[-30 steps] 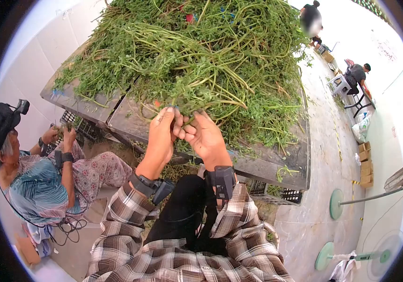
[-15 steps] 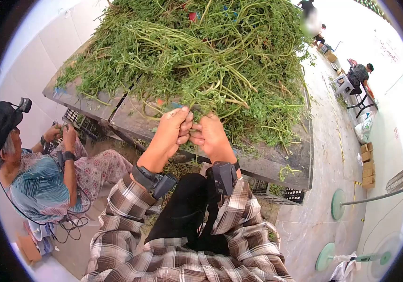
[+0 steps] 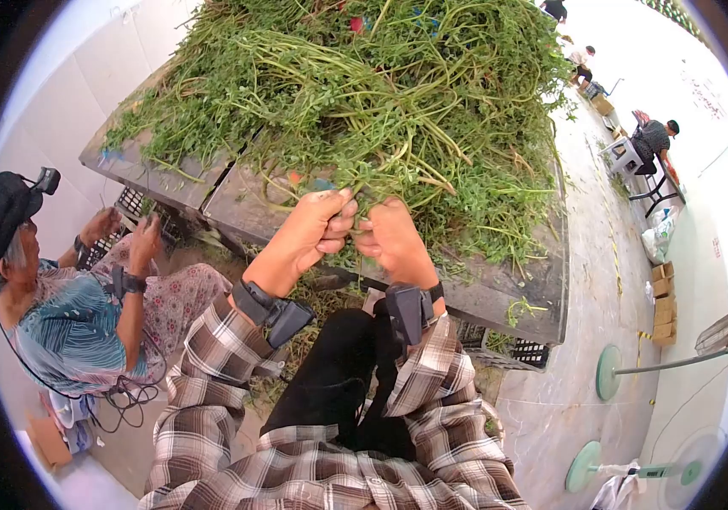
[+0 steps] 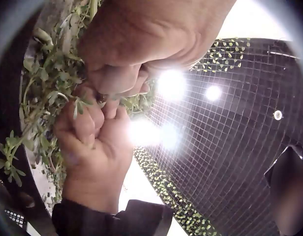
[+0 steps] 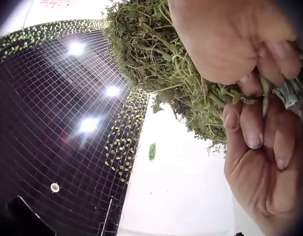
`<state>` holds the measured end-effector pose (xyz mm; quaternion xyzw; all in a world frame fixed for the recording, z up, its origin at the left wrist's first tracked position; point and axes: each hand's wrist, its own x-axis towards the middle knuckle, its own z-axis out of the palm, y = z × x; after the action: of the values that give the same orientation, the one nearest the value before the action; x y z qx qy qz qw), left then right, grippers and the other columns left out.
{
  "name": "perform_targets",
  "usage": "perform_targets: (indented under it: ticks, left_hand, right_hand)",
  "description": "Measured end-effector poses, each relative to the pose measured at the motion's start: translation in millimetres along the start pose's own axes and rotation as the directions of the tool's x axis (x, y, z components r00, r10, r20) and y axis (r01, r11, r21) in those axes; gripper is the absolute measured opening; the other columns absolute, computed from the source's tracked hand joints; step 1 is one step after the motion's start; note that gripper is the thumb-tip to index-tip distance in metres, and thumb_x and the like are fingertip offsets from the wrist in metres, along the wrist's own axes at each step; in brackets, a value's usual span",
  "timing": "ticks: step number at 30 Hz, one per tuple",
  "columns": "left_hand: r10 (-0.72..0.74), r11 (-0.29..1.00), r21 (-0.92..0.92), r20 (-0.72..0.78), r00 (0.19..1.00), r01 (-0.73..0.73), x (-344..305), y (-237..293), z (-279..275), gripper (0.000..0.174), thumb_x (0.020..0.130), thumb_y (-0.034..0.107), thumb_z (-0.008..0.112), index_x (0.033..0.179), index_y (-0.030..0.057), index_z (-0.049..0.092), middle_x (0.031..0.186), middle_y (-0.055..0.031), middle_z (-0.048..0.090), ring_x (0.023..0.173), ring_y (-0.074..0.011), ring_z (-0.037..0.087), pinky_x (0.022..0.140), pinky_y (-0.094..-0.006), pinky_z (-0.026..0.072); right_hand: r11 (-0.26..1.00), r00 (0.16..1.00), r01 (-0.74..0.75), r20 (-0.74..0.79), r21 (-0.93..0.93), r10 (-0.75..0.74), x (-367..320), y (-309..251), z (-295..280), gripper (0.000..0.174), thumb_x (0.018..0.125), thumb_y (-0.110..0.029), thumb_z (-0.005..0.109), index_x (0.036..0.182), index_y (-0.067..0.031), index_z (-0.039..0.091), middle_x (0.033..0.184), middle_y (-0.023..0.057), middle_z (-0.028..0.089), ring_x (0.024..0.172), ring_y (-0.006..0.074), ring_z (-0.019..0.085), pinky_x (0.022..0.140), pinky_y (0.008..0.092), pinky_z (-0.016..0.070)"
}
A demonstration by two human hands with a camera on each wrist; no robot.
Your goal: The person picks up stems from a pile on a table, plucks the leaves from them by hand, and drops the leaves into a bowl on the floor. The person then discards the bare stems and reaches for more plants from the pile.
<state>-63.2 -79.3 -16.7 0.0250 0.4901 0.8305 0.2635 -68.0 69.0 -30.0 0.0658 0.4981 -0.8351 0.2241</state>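
Observation:
A big heap of leafy green stems [image 3: 321, 93] covers most of the dark table [image 3: 500, 297] in the head view. At its near edge my left hand [image 3: 320, 228] and right hand [image 3: 394, 242] stand close together with curled fingers, a narrow gap between them. In the right wrist view a short green stem [image 5: 265, 97] runs from the fingers of one hand to those of the other, and both pinch it. Small leaves [image 4: 82, 105] stick out by the fingers in the left wrist view. The fingertips are partly hidden in the head view.
On the left sits another person [image 3: 84, 314] in a cap. Black crates [image 3: 525, 351] stand under the table. Along the right are a green-based fan [image 3: 585, 466], cardboard boxes [image 3: 663, 302] and a person seated at a table [image 3: 654, 140].
My hands have moved slightly apart and to the right, their fingers now curled more tightly. The seated person at left has raised their hands a little.

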Motion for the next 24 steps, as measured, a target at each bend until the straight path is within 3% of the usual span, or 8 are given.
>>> perform_targets:
  ticks: [5,7,9,10,14,22,24]
  left_hand:
    - [0.018,0.98,-0.198,-0.009,1.0,-0.019,6.2,-7.6,-10.7,0.023,0.093,0.026,0.046,0.078,0.0085,0.047,0.058,0.0049,0.039,0.041,-0.0022,0.027,0.034,-0.0162,0.0225]
    - [0.046,0.964,-0.26,-0.046,0.998,-0.056,7.3,-9.7,-15.7,0.021,0.093,0.025,0.045,0.079,0.0082,0.048,0.059,0.0043,0.041,0.042,-0.0027,0.028,0.034,-0.0164,0.0232]
    - [0.079,0.966,-0.235,-0.127,0.989,-0.108,7.1,-9.5,-19.3,0.018,0.093,0.023,0.045,0.085,0.0067,0.049,0.063,0.0029,0.044,0.044,-0.0034,0.031,0.038,-0.0168,0.027]
    - [0.081,0.965,-0.237,-0.128,0.988,-0.11,5.3,-8.2,-20.0,0.018,0.093,0.023,0.045,0.085,0.0067,0.049,0.063,0.0029,0.044,0.044,-0.0034,0.031,0.038,-0.0168,0.027]
    - [0.136,0.969,-0.194,-0.11,0.985,-0.155,-0.3,-6.7,-19.8,0.02,0.092,0.02,0.046,0.095,0.0018,0.053,0.067,0.0007,0.047,0.05,-0.0047,0.036,0.045,-0.0195,0.0341]
    - [0.173,0.977,-0.116,-0.048,0.984,-0.178,-2.0,-10.2,-26.6,0.02,0.09,0.019,0.051,0.097,0.0012,0.057,0.073,0.0038,0.05,0.056,-0.0047,0.04,0.05,-0.0209,0.0376]
    - [0.162,0.979,-0.105,-0.136,0.977,-0.177,-4.2,-8.5,-23.5,0.02,0.089,0.019,0.053,0.098,0.002,0.058,0.071,0.0048,0.049,0.057,-0.0048,0.04,0.05,-0.0207,0.0369]
  right_hand:
    - [0.981,0.996,0.086,-0.042,0.173,-0.079,0.4,5.8,6.7,0.015,0.081,-0.002,0.04,0.082,-0.0126,0.029,0.066,0.0038,0.043,0.041,0.0093,0.031,0.035,0.0235,0.025]
    - [0.977,0.996,0.09,-0.037,0.193,-0.085,1.6,7.3,10.3,0.012,0.083,-0.004,0.042,0.086,-0.0107,0.034,0.069,0.0049,0.045,0.043,0.01,0.033,0.036,0.024,0.0283]
    - [0.979,0.988,0.15,0.009,0.141,-0.153,-2.6,5.1,11.3,0.014,0.083,-0.004,0.045,0.097,-0.0069,0.04,0.073,0.0051,0.047,0.044,0.0109,0.036,0.039,0.0248,0.0319]
    - [0.978,0.98,0.193,0.042,0.077,-0.197,1.0,7.3,4.9,0.021,0.083,-0.006,0.048,0.104,-0.0027,0.045,0.078,0.0045,0.05,0.048,0.0121,0.044,0.042,0.0246,0.0358]
    - [0.96,0.968,0.243,-0.026,-0.137,-0.249,-10.4,0.7,1.7,0.023,0.082,-0.011,0.052,0.104,-0.0023,0.053,0.081,0.0031,0.056,0.052,0.0095,0.052,0.041,0.0222,0.0398]
    - [0.892,0.945,0.297,-0.028,-0.339,-0.325,-16.0,-2.0,3.4,0.027,0.081,-0.021,0.059,0.098,-0.0008,0.054,0.075,0.0028,0.055,0.047,0.0076,0.047,0.04,0.0209,0.0371]
    - [0.879,0.949,0.302,0.026,-0.368,-0.315,-15.1,-3.7,-0.4,0.025,0.083,-0.025,0.06,0.09,-0.0021,0.052,0.066,0.0018,0.05,0.045,0.0077,0.043,0.038,0.0213,0.0334]
